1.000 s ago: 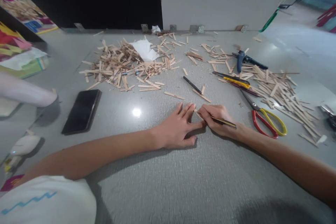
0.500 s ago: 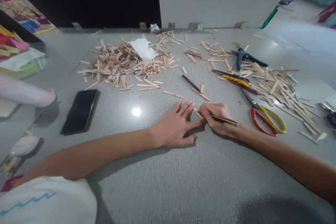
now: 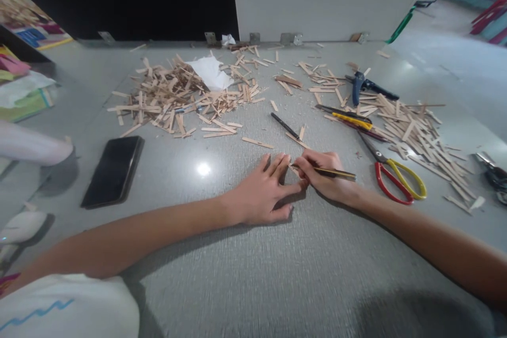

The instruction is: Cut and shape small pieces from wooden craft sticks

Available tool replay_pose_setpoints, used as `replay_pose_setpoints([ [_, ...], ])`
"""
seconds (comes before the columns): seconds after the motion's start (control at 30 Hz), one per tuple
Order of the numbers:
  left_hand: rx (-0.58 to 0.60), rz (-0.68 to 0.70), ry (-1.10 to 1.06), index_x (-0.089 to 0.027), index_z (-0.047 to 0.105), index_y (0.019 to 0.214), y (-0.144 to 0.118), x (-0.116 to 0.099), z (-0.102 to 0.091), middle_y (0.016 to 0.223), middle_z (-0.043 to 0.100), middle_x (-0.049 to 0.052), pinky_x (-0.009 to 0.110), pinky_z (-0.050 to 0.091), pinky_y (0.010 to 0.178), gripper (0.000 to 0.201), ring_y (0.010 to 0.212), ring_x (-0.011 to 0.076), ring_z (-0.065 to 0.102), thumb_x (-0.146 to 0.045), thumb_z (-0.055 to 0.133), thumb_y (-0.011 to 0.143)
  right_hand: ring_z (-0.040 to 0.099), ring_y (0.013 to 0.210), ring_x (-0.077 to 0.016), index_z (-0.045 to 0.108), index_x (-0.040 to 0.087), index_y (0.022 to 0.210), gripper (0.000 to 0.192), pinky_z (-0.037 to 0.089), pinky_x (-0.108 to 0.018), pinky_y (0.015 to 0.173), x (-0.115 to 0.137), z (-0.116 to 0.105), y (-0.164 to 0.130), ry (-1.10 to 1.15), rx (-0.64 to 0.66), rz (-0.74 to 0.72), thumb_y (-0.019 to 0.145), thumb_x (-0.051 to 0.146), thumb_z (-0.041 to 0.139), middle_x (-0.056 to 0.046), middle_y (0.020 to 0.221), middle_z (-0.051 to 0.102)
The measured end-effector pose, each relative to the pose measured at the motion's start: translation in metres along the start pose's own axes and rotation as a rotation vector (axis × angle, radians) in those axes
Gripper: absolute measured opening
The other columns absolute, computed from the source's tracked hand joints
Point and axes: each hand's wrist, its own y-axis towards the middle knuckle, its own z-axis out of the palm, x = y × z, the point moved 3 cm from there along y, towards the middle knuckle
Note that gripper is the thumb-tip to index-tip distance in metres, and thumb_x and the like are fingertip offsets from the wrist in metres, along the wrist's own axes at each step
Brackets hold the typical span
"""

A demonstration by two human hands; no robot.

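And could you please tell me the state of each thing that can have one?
Left hand: open, fingers spread
Right hand: closed around the striped pencil
Phone: lying flat, screen dark
Scissors: lying down, blades seemingly closed
Black pen: lying down
Tissue: crumpled, on the stick pile

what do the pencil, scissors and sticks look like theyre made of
Pencil: probably painted wood, with a yellow stripe along a dark, smooth shaft.
Scissors: dark grey metal blades, likely steel; smooth red and yellow handles, perhaps plastic-coated.
Sticks: pale tan and matt, so likely bare wood.
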Motion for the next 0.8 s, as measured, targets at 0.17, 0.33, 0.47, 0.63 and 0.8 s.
replay_pose_setpoints([
  [0.17,0.004,0.002,-0.006,-0.026,0.058,0.154,-0.0002,0.0007,0.0011,0.172,0.039,0.022,0.072,0.026,0.127,0.054,0.163,0.0486,0.029,-0.051,0.056,0.106,0.054,0.052,-0.0112,0.054,0.022,0.07,0.048,0.041,-0.026,0.055,0.0002,-0.0004,0.0,0.004,0.013,0.024,0.111,0.047,0.054,0.003,0.058,0.061],
  [0.33,0.013,0.007,0.009,-0.025,0.054,0.158,-0.0004,0.0009,0.0022,0.172,0.038,0.024,0.073,0.027,0.126,0.057,0.163,0.0502,0.028,-0.052,0.055,0.107,0.053,0.052,-0.0107,0.053,0.022,0.07,0.048,0.04,-0.027,0.055,-0.0011,0.0003,0.0005,0.006,0.026,0.015,0.111,0.045,0.054,0.003,0.059,0.059],
  [0.47,0.004,0.007,0.004,-0.026,0.046,0.164,-0.0005,0.001,0.0018,0.174,0.036,0.023,0.072,0.026,0.126,0.063,0.163,0.0499,0.028,-0.051,0.056,0.107,0.048,0.052,-0.011,0.048,0.023,0.069,0.051,0.037,-0.027,0.054,-0.0034,0.0019,0.0008,-0.021,0.017,-0.015,0.112,0.05,0.05,0.004,0.057,0.053],
  [0.63,0.012,0.011,0.01,-0.024,0.042,0.166,-0.0005,0.0007,0.0034,0.173,0.035,0.027,0.074,0.026,0.125,0.067,0.162,0.0525,0.029,-0.053,0.054,0.107,0.038,0.05,-0.0105,0.037,0.025,0.069,0.05,0.031,-0.028,0.051,0.0011,0.0033,-0.0001,-0.069,-0.03,-0.133,0.114,0.045,0.046,0.007,0.057,0.04],
  [0.8,-0.007,-0.008,-0.023,-0.025,0.041,0.167,-0.0005,0.0006,0.0044,0.176,0.032,0.025,0.073,0.023,0.126,0.07,0.162,0.0519,0.028,-0.055,0.056,0.105,0.037,0.052,-0.0111,0.035,0.026,0.071,0.046,0.031,-0.028,0.052,0.0034,0.0041,-0.0017,-0.114,0.005,-0.177,0.114,0.038,0.043,0.006,0.06,0.038],
])
